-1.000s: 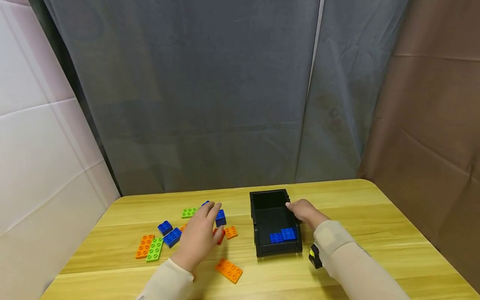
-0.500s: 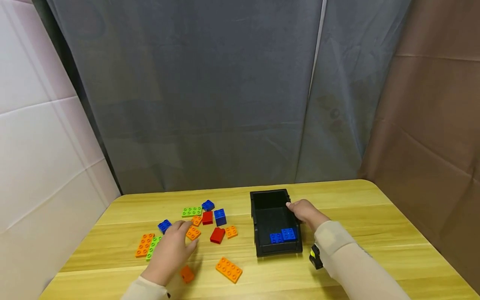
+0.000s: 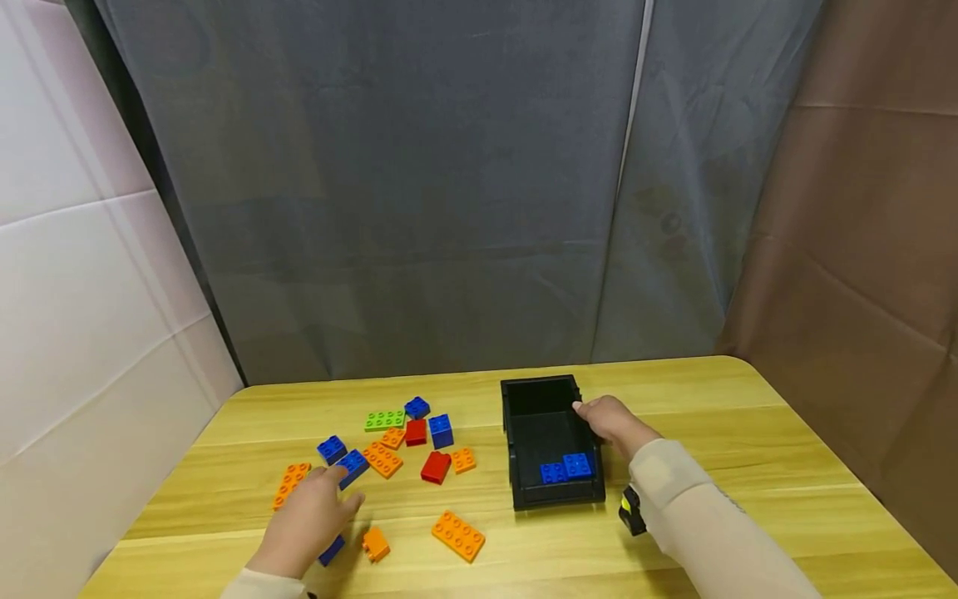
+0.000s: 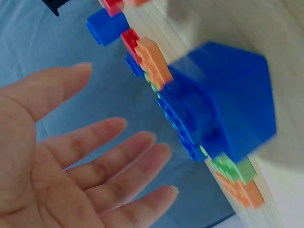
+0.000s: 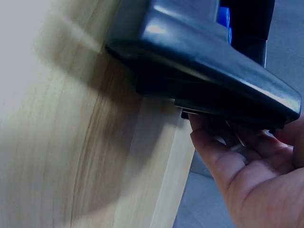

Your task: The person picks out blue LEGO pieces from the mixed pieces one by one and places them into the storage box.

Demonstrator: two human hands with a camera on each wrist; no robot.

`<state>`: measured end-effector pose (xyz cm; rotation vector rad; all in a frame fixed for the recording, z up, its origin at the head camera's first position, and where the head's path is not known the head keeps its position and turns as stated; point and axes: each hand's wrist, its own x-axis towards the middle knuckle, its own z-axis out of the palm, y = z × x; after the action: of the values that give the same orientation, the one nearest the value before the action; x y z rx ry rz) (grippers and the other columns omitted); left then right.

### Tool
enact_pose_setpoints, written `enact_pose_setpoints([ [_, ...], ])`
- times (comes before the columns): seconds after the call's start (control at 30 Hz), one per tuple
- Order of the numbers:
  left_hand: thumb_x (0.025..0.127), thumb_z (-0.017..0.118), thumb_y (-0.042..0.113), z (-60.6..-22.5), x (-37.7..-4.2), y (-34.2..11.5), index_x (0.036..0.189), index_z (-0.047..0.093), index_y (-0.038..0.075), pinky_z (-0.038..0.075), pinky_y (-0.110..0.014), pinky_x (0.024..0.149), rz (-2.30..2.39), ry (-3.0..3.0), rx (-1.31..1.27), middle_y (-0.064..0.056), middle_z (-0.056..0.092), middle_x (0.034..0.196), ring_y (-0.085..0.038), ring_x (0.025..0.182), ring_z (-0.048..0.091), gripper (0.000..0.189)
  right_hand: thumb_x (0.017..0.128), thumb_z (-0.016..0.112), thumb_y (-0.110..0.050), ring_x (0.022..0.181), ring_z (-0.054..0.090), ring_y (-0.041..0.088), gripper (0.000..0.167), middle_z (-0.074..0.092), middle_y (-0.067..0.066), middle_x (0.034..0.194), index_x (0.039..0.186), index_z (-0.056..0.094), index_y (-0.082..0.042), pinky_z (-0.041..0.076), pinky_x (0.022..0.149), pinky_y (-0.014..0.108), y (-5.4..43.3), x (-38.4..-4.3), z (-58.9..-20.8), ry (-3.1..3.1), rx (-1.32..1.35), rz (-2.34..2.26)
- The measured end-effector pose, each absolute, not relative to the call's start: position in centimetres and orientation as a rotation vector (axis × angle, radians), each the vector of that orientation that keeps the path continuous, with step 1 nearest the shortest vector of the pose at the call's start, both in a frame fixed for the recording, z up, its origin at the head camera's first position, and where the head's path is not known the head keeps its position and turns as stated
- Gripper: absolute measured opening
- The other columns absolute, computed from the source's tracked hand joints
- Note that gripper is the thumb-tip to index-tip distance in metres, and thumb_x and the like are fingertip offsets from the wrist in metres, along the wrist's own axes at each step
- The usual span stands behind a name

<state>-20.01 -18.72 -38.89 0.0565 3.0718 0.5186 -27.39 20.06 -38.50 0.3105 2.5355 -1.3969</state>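
My left hand (image 3: 310, 512) hovers at the left of the table with nothing in its grasp, fingers extended and spread. Just below it, partly hidden, lies a blue toy brick (image 3: 332, 551); in the left wrist view a large blue brick (image 4: 237, 104) sits beyond the fingertips. An orange brick (image 3: 376, 545) rests on its side to the hand's right. My right hand (image 3: 609, 420) grips the right wall of a black plastic bin (image 3: 559, 497), thumb at the rim and fingers under its edge in the right wrist view. Two blue bricks (image 3: 576, 466) lie at the bin's near end.
Loose bricks are scattered left of the bin: two red ones (image 3: 436, 467), several orange ones (image 3: 458, 536), several blue ones (image 3: 441, 431) and a lime green one (image 3: 385, 420). Grey fabric (image 3: 449, 208) hangs behind the wooden table (image 3: 539, 557).
My left hand has moved left and toward the near edge, uncovering the red, orange and blue bricks in the middle. My right hand stays on the bin.
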Motion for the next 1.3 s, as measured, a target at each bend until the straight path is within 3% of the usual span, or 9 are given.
enact_pose_setpoints([
  [0.33, 0.085, 0.072, 0.039, -39.6, -19.7, -20.3, 0.112, 0.062, -0.011, 0.053, -0.052, 0.08, 0.388, 3.008, 0.069, -0.024, 0.067, 0.105, -0.035, 0.091, 0.065, 0.057, 0.104, 0.042, -0.023, 0.127, 0.042, 0.046, 0.041, 0.047, 0.03, 0.131, 0.125, 0.051, 0.011, 0.035, 0.106, 0.057, 20.1, -27.4, -38.4, 2.527, 0.322, -1.401],
  [0.67, 0.076, 0.079, 0.041, -40.2, -19.6, -20.7, 0.118, 0.06, -0.01, 0.049, -0.056, 0.087, 0.364, 2.96, 0.028, -0.027, 0.063, 0.114, -0.041, 0.104, 0.06, 0.069, 0.104, 0.042, -0.024, 0.124, 0.045, 0.045, 0.038, 0.051, 0.027, 0.122, 0.118, 0.054, 0.01, 0.036, 0.105, 0.057, 20.2, -27.4, -38.6, 2.526, 0.321, -1.407],
  [0.87, 0.073, 0.082, 0.038, -40.5, -19.4, -21.0, 0.115, 0.061, -0.01, 0.05, -0.055, 0.084, 0.394, 2.91, 0.009, -0.022, 0.066, 0.107, -0.024, 0.085, 0.059, 0.067, 0.104, 0.041, -0.024, 0.125, 0.044, 0.045, 0.04, 0.05, 0.028, 0.126, 0.122, 0.053, 0.01, 0.035, 0.106, 0.057, 20.1, -27.4, -38.5, 2.526, 0.314, -1.402],
  [1.0, 0.075, 0.081, 0.035, -40.4, -19.2, -21.0, 0.112, 0.062, -0.01, 0.051, -0.054, 0.083, 0.39, 2.898, -0.005, -0.019, 0.068, 0.103, -0.02, 0.078, 0.056, 0.061, 0.104, 0.042, -0.024, 0.126, 0.043, 0.046, 0.042, 0.047, 0.029, 0.131, 0.126, 0.05, 0.011, 0.035, 0.106, 0.057, 20.0, -27.4, -38.5, 2.528, 0.31, -1.397],
  [1.17, 0.078, 0.079, 0.031, -40.5, -19.1, -20.9, 0.108, 0.063, -0.01, 0.052, -0.044, 0.073, 0.374, 2.908, 0.002, -0.013, 0.068, 0.094, -0.018, 0.07, 0.051, 0.053, 0.104, 0.042, -0.024, 0.126, 0.043, 0.046, 0.041, 0.048, 0.028, 0.128, 0.124, 0.051, 0.011, 0.035, 0.106, 0.057, 20.1, -27.4, -38.5, 2.527, 0.311, -1.403],
  [1.3, 0.079, 0.078, 0.03, -40.7, -19.1, -21.0, 0.105, 0.064, -0.009, 0.045, -0.034, 0.062, 0.373, 2.911, -0.009, -0.006, 0.063, 0.083, -0.017, 0.066, 0.048, 0.049, 0.104, 0.041, -0.024, 0.123, 0.045, 0.044, 0.039, 0.052, 0.026, 0.121, 0.119, 0.054, 0.01, 0.036, 0.105, 0.057, 20.1, -27.4, -38.5, 2.529, 0.314, -1.406],
])
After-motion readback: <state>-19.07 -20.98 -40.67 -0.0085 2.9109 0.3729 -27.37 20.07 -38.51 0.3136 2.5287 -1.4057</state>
